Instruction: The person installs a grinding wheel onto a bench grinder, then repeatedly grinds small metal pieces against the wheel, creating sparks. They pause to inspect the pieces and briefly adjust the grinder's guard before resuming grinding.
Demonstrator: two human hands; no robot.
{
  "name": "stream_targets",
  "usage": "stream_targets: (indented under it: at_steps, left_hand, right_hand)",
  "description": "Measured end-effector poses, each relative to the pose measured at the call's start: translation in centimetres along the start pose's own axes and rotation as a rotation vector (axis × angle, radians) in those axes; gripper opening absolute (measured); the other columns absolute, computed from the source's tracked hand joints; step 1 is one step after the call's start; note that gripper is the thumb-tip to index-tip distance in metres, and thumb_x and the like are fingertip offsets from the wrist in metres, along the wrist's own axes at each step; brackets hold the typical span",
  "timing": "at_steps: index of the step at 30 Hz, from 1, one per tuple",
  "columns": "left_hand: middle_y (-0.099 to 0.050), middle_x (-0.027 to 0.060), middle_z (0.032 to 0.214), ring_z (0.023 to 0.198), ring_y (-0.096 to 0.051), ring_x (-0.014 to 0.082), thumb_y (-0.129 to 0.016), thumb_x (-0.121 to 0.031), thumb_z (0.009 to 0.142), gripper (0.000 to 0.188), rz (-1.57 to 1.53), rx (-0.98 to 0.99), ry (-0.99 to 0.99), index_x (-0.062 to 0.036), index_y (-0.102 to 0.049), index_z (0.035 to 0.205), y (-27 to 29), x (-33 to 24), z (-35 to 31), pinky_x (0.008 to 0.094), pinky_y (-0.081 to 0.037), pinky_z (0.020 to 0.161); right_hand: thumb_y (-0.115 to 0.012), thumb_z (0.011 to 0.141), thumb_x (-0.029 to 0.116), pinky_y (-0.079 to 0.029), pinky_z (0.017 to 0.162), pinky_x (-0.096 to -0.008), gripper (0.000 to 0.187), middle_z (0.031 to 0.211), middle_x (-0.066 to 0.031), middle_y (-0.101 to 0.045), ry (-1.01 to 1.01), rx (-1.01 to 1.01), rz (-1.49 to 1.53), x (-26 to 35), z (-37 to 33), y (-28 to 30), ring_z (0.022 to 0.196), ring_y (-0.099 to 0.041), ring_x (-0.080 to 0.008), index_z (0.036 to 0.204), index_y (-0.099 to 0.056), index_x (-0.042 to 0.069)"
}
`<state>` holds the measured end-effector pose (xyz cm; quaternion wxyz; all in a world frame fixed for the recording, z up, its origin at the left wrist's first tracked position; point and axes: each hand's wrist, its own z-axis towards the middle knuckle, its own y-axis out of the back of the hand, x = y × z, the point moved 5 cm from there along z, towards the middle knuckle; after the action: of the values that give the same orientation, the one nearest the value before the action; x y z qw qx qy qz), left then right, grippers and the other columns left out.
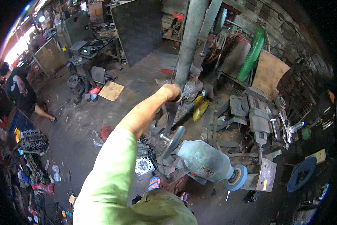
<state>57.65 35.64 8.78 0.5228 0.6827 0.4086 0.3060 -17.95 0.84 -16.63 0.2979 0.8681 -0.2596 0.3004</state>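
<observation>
My left arm, in a light green sleeve, stretches up and forward across the middle of the head view. My left hand (170, 92) is closed at the foot of a thick grey post (191, 41). A dark round thing with a pale rim shows under its fingers; its kind I cannot make out. Below and to the right of the hand stands a grey-green bench grinder (206, 160), with one wheel (173, 142) towards my arm and a blue-grey wheel (236, 177) at its far right end. My right hand is out of view.
A cylinder head (144, 165) lies on the floor near my feet. A yellow scoop-shaped thing (201, 108) lies beside the post. Steel stands and tools, including a vise (260, 122), crowd the right, below a green gas cylinder (251, 54). Another person (20, 90) is at the far left.
</observation>
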Motion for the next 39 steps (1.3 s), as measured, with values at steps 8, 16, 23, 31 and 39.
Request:
stream_targets:
  at_steps: [8,16,23,31,39]
  left_hand:
    - [-0.066,0.0215,0.087,0.083,-0.062,0.0398,-0.062,-0.024,0.083,0.032,-0.423,-0.772,0.270,0.0013,-0.059,0.102,-1.1,6.4,-18.2,0.0469,-0.049,0.074]
    - [-0.069,0.0221,0.086,0.088,-0.068,0.0342,-0.063,-0.024,0.079,0.027,-0.804,-0.341,1.274,0.0000,-0.068,0.089,-35.0,-5.6,-45.3,0.0425,-0.053,0.075]
    - [-0.070,0.0075,0.095,0.086,-0.068,0.0233,-0.054,-0.026,0.090,0.023,-0.389,0.617,1.054,-0.0125,-0.072,0.094,-56.6,-31.0,-61.8,0.0390,-0.055,0.069]
    - [-0.069,0.0155,0.080,0.068,-0.067,0.0267,-0.070,-0.031,0.079,0.032,-1.015,-0.054,1.581,0.0001,-0.068,0.084,-49.4,-39.3,-61.6,0.0357,-0.053,0.063]
    - [-0.068,0.0116,0.078,0.062,-0.063,0.0164,-0.074,-0.013,0.071,0.030,-1.416,-0.331,1.231,0.0007,-0.064,0.097,-39.3,-35.7,-45.7,0.0311,-0.053,0.058]
  right_hand:
    - [-0.060,0.086,0.007,-0.047,0.052,-0.0357,0.011,0.072,-0.0106,-0.061,0.024,0.334,0.234,2.3,9.8,-0.4,0.056,-0.054,-0.0216,0.092,-0.065,-0.001]
    - [-0.060,0.085,0.010,-0.043,0.046,-0.0315,0.013,0.065,-0.0062,-0.060,0.391,0.524,-0.365,12.3,18.9,0.3,0.051,-0.053,-0.0165,0.090,-0.067,-0.001]
    - [-0.061,0.084,0.009,-0.047,0.051,-0.0343,0.013,0.066,-0.0087,-0.060,0.301,0.669,-0.471,16.6,23.4,1.4,0.058,-0.058,-0.0201,0.090,-0.063,-0.003]
    - [-0.059,0.089,0.003,-0.050,0.053,-0.0281,0.013,0.079,-0.0104,-0.064,0.400,0.799,-0.553,19.9,18.1,-3.9,0.061,-0.060,-0.0151,0.098,-0.064,-0.006]
    - [-0.061,0.086,0.005,-0.049,0.055,-0.0283,0.023,0.084,-0.0115,-0.067,0.534,0.928,-0.689,22.2,9.6,-6.8,0.063,-0.061,-0.0154,0.105,-0.063,-0.006]
